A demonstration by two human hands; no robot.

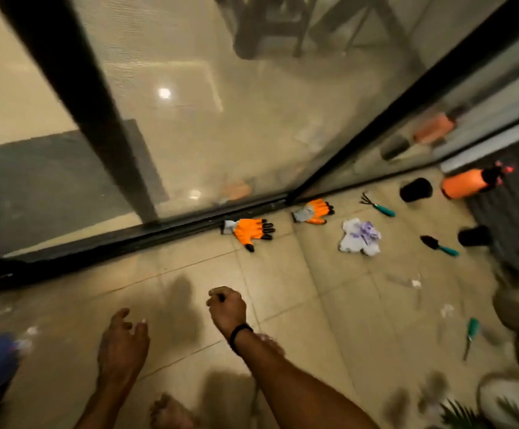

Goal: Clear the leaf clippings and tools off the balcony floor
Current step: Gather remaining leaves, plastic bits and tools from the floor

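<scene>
My left hand (123, 345) hovers over the tiled floor with fingers loosely spread, holding nothing. My right hand (225, 308), with a black wristband, is curled into a fist; something small and dark may be pinched in it, but blur hides it. Ahead lie two orange gloves (248, 232) (313, 211) by the door track, a white and purple cloth (360, 236), a teal-handled rake (378, 205), a teal-handled trowel (439, 245) and another teal-handled tool (470, 335). Small pale scraps (416, 283) dot the tiles.
A sliding glass door with a black frame (103, 125) runs along the left and back. An orange spray bottle (468, 182) and black pots (416, 189) (473, 236) lie at the far right. Round stones (518, 308) and a plant (462, 413) fill the lower right. My bare foot (168, 413) is below.
</scene>
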